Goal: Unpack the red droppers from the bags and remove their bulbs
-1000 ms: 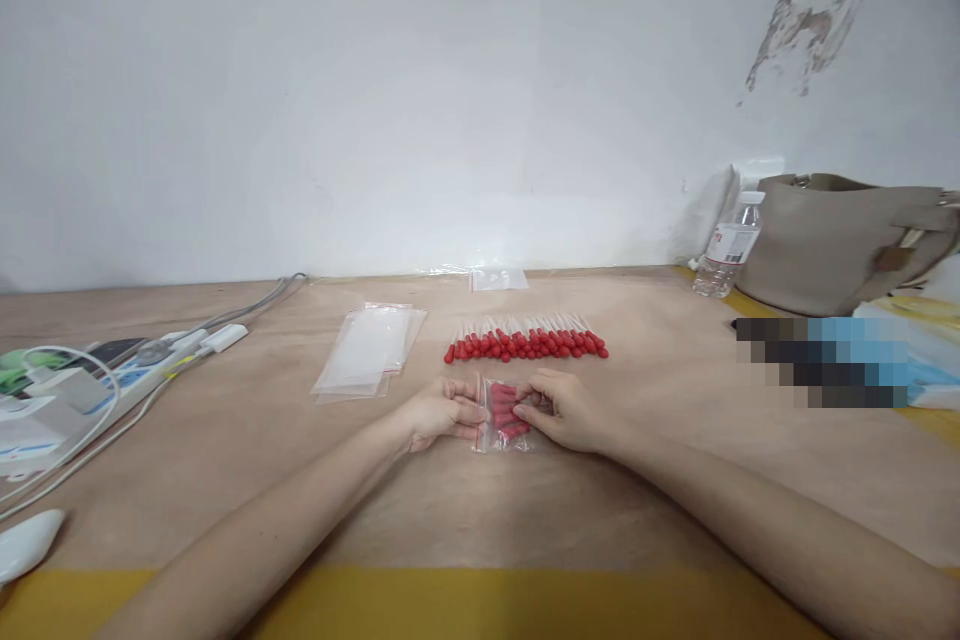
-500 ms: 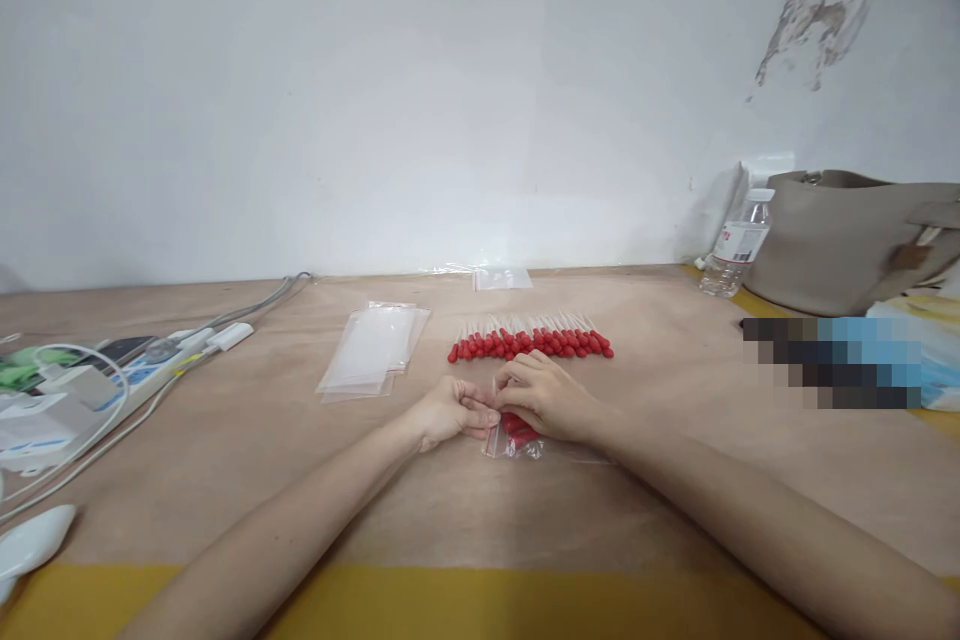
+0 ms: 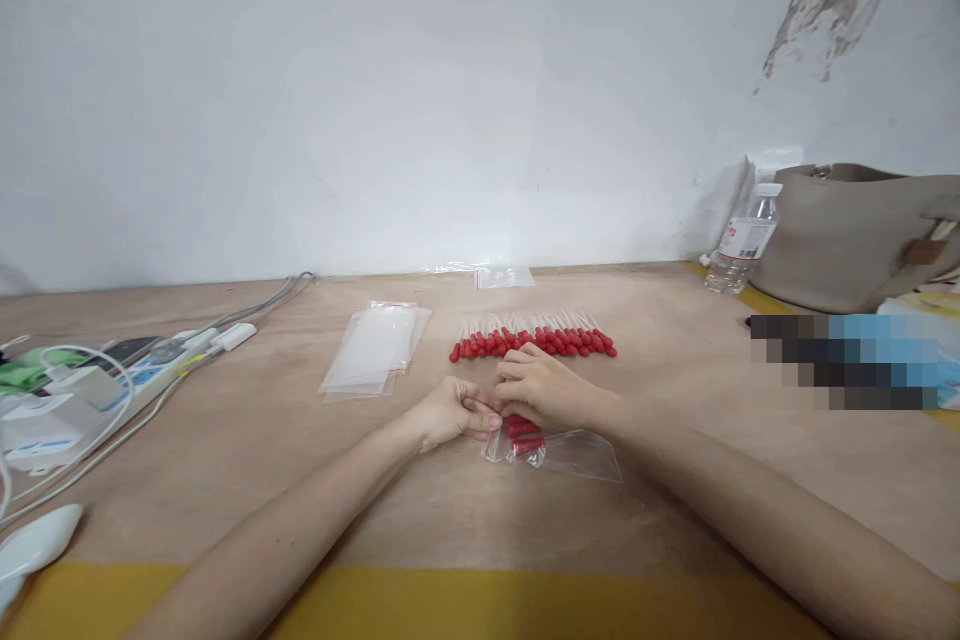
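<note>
A small clear zip bag (image 3: 570, 452) with red-bulbed droppers inside lies on the brown table (image 3: 247, 450). My left hand (image 3: 448, 412) pinches the bag's left end, at its red zip strip. My right hand (image 3: 541, 386) rests over the same end, fingers pressed on the strip beside my left fingertips. Behind my hands lies a row of loose red-bulbed droppers (image 3: 534, 340). A stack of empty clear bags (image 3: 375, 350) sits to the left of that row.
A power strip with plugs and cables (image 3: 112, 380) lies at the left, a white object (image 3: 34, 545) near the front left edge. One flat clear bag (image 3: 502, 277) lies by the wall. A water bottle (image 3: 742, 240) and grey handbag (image 3: 855, 235) stand at right.
My right hand moved from the bag's right side to its left end, joining my left fingers at the zip strip. The bag's clear right part now lies uncovered on the table.
</note>
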{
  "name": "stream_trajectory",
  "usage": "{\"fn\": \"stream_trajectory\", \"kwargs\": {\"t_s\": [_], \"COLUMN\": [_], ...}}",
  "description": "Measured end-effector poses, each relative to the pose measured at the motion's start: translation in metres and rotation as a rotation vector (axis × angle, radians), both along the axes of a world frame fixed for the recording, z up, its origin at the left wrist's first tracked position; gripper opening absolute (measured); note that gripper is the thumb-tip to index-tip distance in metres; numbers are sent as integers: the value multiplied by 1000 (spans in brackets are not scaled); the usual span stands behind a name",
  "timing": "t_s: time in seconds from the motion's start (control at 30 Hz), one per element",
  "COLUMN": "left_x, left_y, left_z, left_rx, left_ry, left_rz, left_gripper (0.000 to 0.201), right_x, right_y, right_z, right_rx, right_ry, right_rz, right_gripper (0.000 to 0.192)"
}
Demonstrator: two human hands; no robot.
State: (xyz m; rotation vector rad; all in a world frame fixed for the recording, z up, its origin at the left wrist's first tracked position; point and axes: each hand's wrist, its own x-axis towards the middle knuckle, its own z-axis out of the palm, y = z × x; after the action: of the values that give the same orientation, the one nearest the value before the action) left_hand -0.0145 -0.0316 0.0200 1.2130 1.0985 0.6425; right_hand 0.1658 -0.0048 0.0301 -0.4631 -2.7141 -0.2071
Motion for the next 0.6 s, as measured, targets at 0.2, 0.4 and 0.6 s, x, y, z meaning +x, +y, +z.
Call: {"fn": "stream_trajectory", "kwargs": {"t_s": [0.2,0.4,0.6], "left_x": [0,-1,2], "left_y": [0,-1,-4], "left_z": [-1,2,3], "left_rx": [4,-23,-8], "left_ry": [6,-25,-57], "left_rz": [-13,-14,32], "left_gripper": [37,37,39], "right_x": [0,-1,-1], "right_y": [-2,-6,-4], "right_z": [4,4,-6], "right_rx": [17,71,81], "right_ry": [-44,-83,23], "right_rz": [-11,-35,-39], "right_gripper": [10,7,11]}}
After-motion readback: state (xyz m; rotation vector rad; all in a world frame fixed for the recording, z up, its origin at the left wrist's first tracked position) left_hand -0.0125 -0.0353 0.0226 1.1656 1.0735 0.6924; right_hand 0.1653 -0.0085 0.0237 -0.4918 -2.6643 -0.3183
